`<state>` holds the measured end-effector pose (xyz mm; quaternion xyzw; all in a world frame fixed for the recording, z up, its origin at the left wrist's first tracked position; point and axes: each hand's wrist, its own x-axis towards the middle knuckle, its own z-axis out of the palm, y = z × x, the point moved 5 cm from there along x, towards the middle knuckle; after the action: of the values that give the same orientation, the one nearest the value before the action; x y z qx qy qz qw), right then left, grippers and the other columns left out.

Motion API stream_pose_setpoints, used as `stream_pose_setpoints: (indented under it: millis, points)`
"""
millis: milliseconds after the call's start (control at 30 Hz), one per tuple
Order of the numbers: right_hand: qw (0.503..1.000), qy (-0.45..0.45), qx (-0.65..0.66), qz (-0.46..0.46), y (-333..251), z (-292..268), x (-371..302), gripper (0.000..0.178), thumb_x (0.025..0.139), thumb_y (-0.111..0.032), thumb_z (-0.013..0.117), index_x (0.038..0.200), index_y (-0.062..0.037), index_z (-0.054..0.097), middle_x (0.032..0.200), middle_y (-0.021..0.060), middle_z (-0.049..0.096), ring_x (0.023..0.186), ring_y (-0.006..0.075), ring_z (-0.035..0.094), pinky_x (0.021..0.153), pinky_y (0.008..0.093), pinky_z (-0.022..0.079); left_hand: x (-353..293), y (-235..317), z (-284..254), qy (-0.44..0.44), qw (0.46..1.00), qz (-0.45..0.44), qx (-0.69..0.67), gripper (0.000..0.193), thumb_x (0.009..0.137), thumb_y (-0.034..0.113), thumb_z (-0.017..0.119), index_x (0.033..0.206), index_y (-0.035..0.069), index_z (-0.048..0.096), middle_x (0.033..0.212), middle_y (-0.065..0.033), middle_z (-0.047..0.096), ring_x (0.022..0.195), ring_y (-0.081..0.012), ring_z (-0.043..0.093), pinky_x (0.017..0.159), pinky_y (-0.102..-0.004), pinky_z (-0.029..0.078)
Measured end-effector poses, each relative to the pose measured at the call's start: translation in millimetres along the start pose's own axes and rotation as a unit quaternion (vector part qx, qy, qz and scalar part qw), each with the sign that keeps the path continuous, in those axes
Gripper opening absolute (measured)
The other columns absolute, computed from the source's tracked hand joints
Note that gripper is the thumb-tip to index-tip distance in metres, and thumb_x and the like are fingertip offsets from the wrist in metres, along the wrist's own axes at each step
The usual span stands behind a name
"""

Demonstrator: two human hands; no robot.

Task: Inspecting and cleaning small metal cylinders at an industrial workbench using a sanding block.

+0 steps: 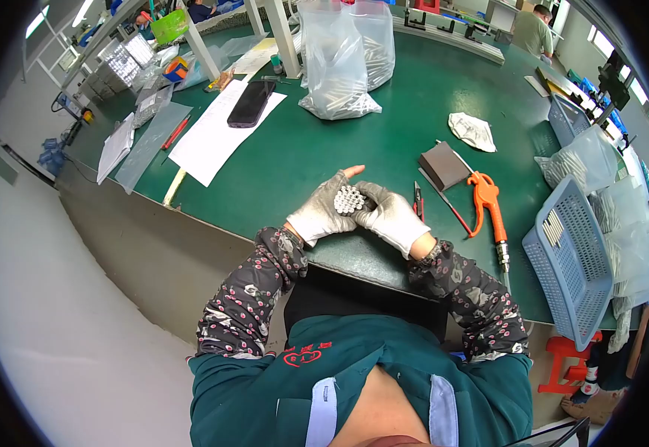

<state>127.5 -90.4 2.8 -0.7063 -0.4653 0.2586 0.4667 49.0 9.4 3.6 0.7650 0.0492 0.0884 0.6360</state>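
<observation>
Close to the table's front edge, a tight bundle of slim metal tubes (pixel 349 200) is gripped between my two hands, round ends facing up. My left hand (pixel 315 211), in a soiled white glove with a bare thumb tip, wraps its left side. From the right, my gloved right hand (pixel 391 217) closes round the same bundle. How long the tubes are cannot be seen. Just right of my right hand lie red-handled pliers (pixel 418 200). Beyond them are a brown block (pixel 444 165), a slim tool with a red handle (pixel 457 214) and an orange air blow gun (pixel 486 195).
Clear bags of pale rods (pixel 333 74) stand at the back of the green table (pixel 295 160). A phone (pixel 251 104) rests on white paper (pixel 204 153) at left. A crumpled white cloth (pixel 472 132) lies at right, with a blue basket (pixel 579 279) on the right edge.
</observation>
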Motion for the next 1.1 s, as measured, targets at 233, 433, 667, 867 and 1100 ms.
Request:
stream_pose_setpoints:
  millis: [233, 433, 667, 867, 1100]
  points:
    - [1.0, -0.007, 0.027, 0.006, 0, -5, 3, 0.047, 0.078, -0.023, 0.062, 0.118, -0.0006, 0.052, 0.104, 0.0197, 0.061, 0.098, 0.0293, 0.06, 0.084, 0.0322, 0.046, 6, 3, -1, 0.029, 0.997, 0.057, 0.033, 0.087, 0.056, 0.0, 0.073, 0.134, 0.011, 0.036, 0.096, -0.0023, 0.055, 0.085, -0.0112, 0.052, 0.08, -0.0245, 0.045]
    - [0.999, -0.012, 0.022, 0.019, -4, -6, 3, 0.053, 0.078, -0.02, 0.066, 0.121, 0.005, 0.048, 0.102, 0.0162, 0.062, 0.094, 0.0184, 0.06, 0.083, 0.0267, 0.046, 7, 1, -2, 0.028, 0.997, 0.061, 0.045, 0.085, 0.056, -0.001, 0.073, 0.133, 0.011, 0.037, 0.094, -0.0022, 0.055, 0.084, -0.0109, 0.052, 0.078, -0.0242, 0.046]
    - [1.0, -0.005, 0.019, 0.021, -5, -8, 1, 0.053, 0.077, -0.024, 0.066, 0.12, 0.0027, 0.049, 0.102, 0.0168, 0.062, 0.094, 0.0211, 0.06, 0.083, 0.0287, 0.047, 6, 6, 2, 0.001, 1.0, 0.024, 0.004, 0.086, 0.058, -0.004, 0.074, 0.134, 0.008, 0.035, 0.11, -0.001, 0.048, 0.097, -0.0105, 0.049, 0.088, -0.0238, 0.041]
    - [0.994, -0.02, 0.006, 0.105, -15, -15, -2, 0.054, 0.078, -0.028, 0.065, 0.119, 0.0031, 0.05, 0.099, 0.0175, 0.063, 0.093, 0.022, 0.061, 0.081, 0.028, 0.047, 3, 12, 3, 0.014, 1.0, 0.008, 0.02, 0.086, 0.06, -0.003, 0.072, 0.136, 0.008, 0.033, 0.108, -0.0015, 0.048, 0.095, -0.0108, 0.049, 0.087, -0.0232, 0.041]
    - [0.978, 0.011, 0.17, 0.123, -11, -14, 12, 0.031, 0.083, -0.023, 0.056, 0.102, 0.0007, 0.06, 0.079, 0.0119, 0.065, 0.068, 0.0197, 0.061, 0.061, 0.0285, 0.049, 1, 19, 2, 0.105, 0.966, 0.148, 0.185, 0.086, 0.059, -0.002, 0.067, 0.137, 0.01, 0.032, 0.087, -0.0035, 0.055, 0.075, -0.0119, 0.053, 0.072, -0.024, 0.046]
